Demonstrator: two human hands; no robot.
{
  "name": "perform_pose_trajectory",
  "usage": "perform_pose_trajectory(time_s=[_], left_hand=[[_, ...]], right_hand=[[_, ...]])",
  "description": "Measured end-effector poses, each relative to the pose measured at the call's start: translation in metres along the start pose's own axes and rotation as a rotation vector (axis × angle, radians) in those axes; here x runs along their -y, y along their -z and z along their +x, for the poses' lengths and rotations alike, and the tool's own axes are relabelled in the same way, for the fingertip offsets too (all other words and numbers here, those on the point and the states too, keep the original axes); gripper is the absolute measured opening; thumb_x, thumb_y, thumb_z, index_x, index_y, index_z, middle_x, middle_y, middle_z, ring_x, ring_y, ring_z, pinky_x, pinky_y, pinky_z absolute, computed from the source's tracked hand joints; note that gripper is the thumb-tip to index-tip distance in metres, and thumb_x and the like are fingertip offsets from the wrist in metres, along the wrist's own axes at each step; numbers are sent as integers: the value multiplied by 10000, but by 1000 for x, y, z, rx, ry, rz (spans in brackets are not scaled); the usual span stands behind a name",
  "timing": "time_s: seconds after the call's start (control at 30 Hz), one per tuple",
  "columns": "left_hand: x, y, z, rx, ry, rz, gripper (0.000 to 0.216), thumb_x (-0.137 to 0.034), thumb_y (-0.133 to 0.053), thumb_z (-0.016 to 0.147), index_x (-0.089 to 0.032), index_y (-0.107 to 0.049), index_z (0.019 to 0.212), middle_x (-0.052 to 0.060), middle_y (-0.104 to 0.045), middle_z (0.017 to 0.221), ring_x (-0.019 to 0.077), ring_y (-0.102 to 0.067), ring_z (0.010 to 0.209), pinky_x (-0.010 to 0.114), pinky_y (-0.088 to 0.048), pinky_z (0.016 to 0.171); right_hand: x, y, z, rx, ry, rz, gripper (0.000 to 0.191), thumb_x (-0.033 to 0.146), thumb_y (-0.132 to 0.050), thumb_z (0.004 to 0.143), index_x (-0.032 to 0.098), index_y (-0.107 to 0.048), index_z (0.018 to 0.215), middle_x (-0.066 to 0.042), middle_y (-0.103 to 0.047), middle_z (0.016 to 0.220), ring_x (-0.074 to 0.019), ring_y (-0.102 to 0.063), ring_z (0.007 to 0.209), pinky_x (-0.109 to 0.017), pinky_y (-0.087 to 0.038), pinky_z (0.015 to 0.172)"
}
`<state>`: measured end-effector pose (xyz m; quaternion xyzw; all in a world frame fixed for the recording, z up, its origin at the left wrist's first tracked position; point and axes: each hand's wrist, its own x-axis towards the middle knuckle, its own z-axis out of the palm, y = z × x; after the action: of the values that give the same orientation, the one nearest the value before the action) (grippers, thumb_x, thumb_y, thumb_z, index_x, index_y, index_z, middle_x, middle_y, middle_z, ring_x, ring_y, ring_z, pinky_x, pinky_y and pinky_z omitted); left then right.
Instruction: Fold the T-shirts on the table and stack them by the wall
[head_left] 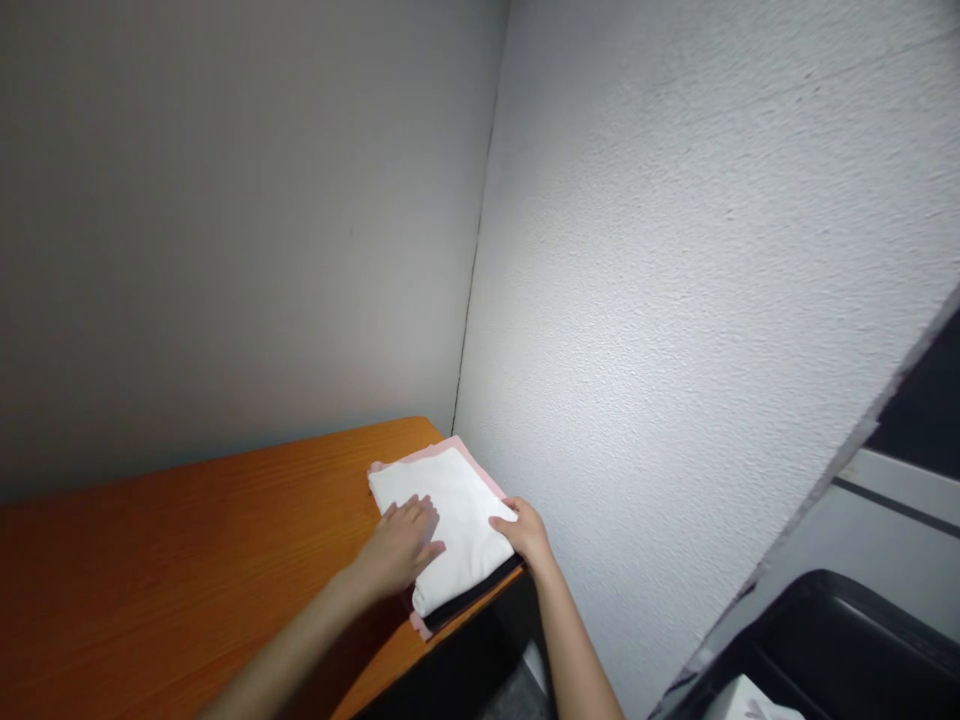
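A folded white cloth (469,515) lies on top of a small stack at the right end of the wooden table. Under it show the edges of a pink cloth (480,467) and a dark cloth (472,592). My left hand (401,545) rests palm down on the white cloth's left part, fingers stretched out. At the right corner of the stack, my right hand (525,530) grips the white cloth's edge, thumb on top and the other fingers mostly hidden at the side.
The orange-brown table (187,570) runs off to the left along a grey wall (247,220). A rough white wall (675,300) stands close on the right. At the lower right is a black chair-like object (847,640) with a white item (750,700) beside it.
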<state>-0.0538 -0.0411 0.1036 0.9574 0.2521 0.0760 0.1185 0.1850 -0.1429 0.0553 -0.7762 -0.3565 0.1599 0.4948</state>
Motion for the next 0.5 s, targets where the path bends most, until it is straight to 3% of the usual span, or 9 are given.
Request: perform_pose_trajectory(time_s=[0.07, 0.17, 0.23, 0.3, 0.4, 0.5], left_hand=[[-5, -9, -9, 48, 4, -53, 569, -500, -325, 950, -161, -439, 1394, 134, -324, 1547, 286, -222, 1452, 512, -172, 1179], [-15, -4, -16, 10, 1, -109, 588, -521, -291, 954, -172, -434, 1405, 123, -312, 1552, 280, -209, 1456, 519, -144, 1188], [-24, -1, -20, -19, -31, -144, 592, -541, -298, 947, -201, -427, 1414, 104, -307, 1556, 270, -208, 1457, 507, -138, 1195], [-30, -5, -24, -9, -66, -173, 617, -558, -318, 934, -209, -399, 1436, 101, -287, 1564, 274, -180, 1464, 507, -113, 1202], [-31, -23, -30, 62, -89, -237, 740, -599, -364, 896, -172, -278, 1494, 131, -173, 1590, 303, -80, 1476, 550, -39, 1200], [-25, -44, -32, 67, -100, -325, 830, -643, -369, 864, -177, -171, 1522, 119, -67, 1604, 300, -9, 1479, 569, 25, 1193]], right_hand=[[-1, 0, 1, 7, 15, 10, 374, 237, -707, 605, 150, -628, 960, -57, -692, 908, -230, -643, 864, -320, -480, 805], [2, 7, 1, 41, 33, 24, 475, 298, -670, 675, 134, -593, 1115, -62, -695, 883, -232, -659, 804, -315, -501, 728], [5, 13, -1, 23, 50, -111, 495, 333, -615, 742, 115, -571, 1185, -93, -691, 915, -249, -659, 829, -338, -498, 748], [12, 13, -4, -64, 76, -385, 497, 347, -557, 799, 93, -564, 1226, -157, -668, 1028, -292, -633, 960, -393, -468, 848], [24, -4, -7, -150, 173, -681, 527, 405, -473, 868, 102, -537, 1295, -201, -593, 1222, -344, -531, 1160, -467, -385, 974], [28, -40, -10, -4, 367, -673, 591, 510, -376, 903, 157, -498, 1361, -136, -506, 1386, -315, -380, 1335, -452, -320, 1066]])
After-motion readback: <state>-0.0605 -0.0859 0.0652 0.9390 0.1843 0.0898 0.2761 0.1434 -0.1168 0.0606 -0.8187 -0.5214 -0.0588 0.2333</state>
